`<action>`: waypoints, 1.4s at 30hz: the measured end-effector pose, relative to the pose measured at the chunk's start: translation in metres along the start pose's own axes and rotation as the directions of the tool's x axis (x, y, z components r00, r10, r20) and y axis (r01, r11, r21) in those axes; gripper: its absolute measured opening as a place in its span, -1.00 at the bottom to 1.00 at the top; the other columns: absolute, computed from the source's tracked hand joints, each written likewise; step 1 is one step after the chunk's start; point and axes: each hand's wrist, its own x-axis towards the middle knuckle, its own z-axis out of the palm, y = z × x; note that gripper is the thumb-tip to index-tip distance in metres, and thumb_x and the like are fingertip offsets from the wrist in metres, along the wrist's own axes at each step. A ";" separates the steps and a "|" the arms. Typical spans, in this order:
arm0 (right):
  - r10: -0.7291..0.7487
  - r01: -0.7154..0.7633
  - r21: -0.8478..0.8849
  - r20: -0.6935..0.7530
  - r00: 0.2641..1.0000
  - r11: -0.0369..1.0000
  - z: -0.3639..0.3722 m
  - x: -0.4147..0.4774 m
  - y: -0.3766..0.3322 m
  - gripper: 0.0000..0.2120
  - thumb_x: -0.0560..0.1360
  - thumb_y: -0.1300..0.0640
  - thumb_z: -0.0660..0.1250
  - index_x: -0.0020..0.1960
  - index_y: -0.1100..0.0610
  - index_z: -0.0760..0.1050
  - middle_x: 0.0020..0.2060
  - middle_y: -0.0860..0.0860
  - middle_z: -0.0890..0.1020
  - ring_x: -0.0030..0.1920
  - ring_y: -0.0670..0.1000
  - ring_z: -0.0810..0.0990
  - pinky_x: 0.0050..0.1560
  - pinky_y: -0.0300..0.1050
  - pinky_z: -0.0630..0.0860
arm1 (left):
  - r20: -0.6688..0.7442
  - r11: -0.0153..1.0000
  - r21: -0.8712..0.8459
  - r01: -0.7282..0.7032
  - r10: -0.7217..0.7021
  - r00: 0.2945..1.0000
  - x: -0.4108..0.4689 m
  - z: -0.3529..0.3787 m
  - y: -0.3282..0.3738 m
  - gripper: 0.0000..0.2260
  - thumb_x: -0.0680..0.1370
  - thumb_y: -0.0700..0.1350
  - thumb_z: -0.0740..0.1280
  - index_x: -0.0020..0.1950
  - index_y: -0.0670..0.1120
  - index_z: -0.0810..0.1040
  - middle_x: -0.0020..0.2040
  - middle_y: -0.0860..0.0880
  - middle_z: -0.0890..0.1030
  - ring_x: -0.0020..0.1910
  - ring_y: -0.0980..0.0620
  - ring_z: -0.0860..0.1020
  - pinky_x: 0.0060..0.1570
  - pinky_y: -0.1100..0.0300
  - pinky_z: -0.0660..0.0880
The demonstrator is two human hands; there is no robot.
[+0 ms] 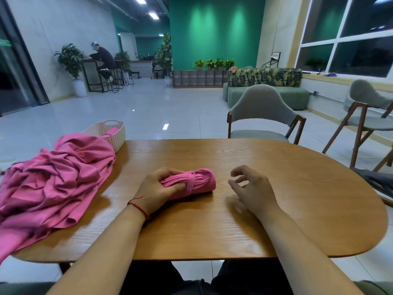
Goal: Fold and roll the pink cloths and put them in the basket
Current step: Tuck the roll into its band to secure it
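A rolled pink cloth (202,181) lies on the wooden table (276,205) in front of me, with a strip of cloth wrapped round its middle. My left hand (158,189) grips the roll's left end, fingers over the top and thumb on the near side. Just to the right of the roll, my right hand (252,189) hovers with loosely curled fingers and holds nothing. A heap of loose pink cloths (53,184) covers the table's left side. Behind the heap stands a white woven basket (116,135) with some pink cloth inside.
A grey chair (263,116) stands at the table's far side, another chair (365,116) further right. A dark object (374,182) lies at the table's right edge. A person sits at a high table (102,58) far back on the left.
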 end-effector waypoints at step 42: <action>0.001 -0.189 0.691 0.264 0.965 0.698 0.062 0.026 -0.147 -0.59 0.61 -0.09 0.48 0.41 -0.07 0.49 0.19 0.04 0.64 0.09 0.14 0.72 -0.10 0.11 0.72 | -0.499 0.830 -0.553 0.068 -0.396 0.771 -0.016 -0.062 0.056 -0.84 0.58 0.13 0.46 -0.02 0.07 0.74 -0.08 0.03 0.75 -0.02 -0.06 0.71 0.06 -0.35 0.63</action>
